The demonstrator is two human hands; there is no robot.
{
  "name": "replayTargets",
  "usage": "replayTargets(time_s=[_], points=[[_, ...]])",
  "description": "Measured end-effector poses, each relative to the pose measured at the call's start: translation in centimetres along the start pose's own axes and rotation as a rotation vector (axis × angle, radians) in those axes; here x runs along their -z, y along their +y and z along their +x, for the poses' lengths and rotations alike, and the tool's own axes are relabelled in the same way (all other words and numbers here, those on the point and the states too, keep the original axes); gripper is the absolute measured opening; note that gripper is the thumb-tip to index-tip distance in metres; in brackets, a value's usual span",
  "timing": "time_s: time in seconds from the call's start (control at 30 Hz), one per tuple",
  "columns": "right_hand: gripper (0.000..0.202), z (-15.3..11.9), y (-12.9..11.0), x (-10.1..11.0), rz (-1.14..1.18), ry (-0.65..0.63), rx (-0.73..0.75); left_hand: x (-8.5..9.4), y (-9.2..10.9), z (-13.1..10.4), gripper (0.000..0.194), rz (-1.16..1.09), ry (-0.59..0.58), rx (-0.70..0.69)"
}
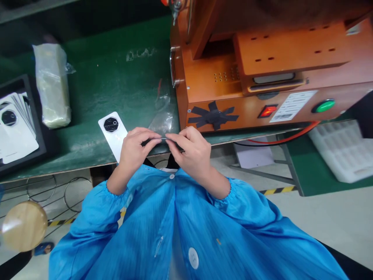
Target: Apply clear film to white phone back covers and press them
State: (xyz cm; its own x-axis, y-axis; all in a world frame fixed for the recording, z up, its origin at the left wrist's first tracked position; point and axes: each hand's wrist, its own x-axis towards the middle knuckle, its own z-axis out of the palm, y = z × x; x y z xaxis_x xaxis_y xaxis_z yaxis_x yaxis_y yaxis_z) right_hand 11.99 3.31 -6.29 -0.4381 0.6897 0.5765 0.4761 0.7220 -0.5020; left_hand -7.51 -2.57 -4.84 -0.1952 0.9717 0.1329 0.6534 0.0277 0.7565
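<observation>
My left hand (135,147) and my right hand (194,151) meet in front of my chest at the edge of the green bench. Both pinch a small thin dark piece (163,139) between thumb and fingers; it shows only as a narrow line, so its kind is unclear. A white phone back cover (115,137) with a black round camera area lies on the bench beside my left hand, which hides part of it. Just beyond my fingertips is a crumpled clear plastic bag (163,118).
An orange machine (204,87) with a lit red switch (267,111) and green button (325,105) fills the right. On the left, a black tray (40,130) holds several white covers (21,136) beside a wrapped pale block (54,87). White trays (346,151) sit lower right.
</observation>
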Motion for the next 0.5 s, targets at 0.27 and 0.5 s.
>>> replayTargets(time_s=[0.27,0.5], points=[[0.011,-0.1,0.6,0.7,0.078,0.058,-0.006,-0.6,-0.2,0.1,0.037,0.265,-0.106,-0.055],[0.009,2.2,0.2,5.0,0.199,-0.06,-0.246,-1.2,0.3,-0.2,0.101,0.521,-0.161,-0.057]])
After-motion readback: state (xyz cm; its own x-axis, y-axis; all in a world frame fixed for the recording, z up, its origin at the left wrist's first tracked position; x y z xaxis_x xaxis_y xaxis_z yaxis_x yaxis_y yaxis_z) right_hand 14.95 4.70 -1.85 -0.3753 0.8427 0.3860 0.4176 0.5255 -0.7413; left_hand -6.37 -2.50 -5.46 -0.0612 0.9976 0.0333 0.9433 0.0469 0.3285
